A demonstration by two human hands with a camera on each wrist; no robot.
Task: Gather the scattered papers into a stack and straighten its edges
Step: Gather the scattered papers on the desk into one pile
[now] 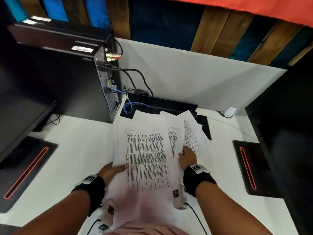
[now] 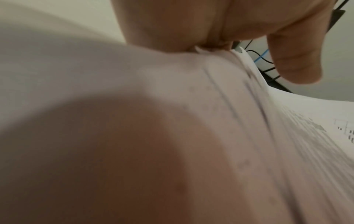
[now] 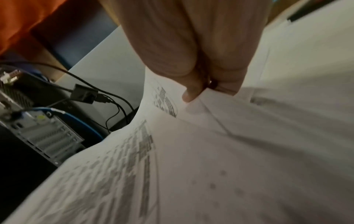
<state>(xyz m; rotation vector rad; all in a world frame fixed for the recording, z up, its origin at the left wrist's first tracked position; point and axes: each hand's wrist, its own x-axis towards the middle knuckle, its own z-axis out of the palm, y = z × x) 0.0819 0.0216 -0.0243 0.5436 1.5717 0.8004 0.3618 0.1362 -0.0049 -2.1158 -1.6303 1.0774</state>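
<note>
A white table [image 1: 81, 150] holds a black computer box [image 1: 79, 85] at its back left. Black wires [image 1: 140, 77] and a blue wire [image 1: 130, 106] hang just right of the box. A black stand [image 1: 25, 168] with a red line sits in front of the box, and another [image 1: 249, 167] sits far right of it.

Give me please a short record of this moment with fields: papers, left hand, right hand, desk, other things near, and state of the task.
papers: printed sheets fanned out, edges uneven, partly lifted
left hand: left hand holds the sheets' left edge, thumb on top
right hand: right hand pinches the sheets on the right side
desk: white desk
other things near: computer tower behind left, blue cable, black cables
state of the task: papers gathered, edges not yet straight
</note>
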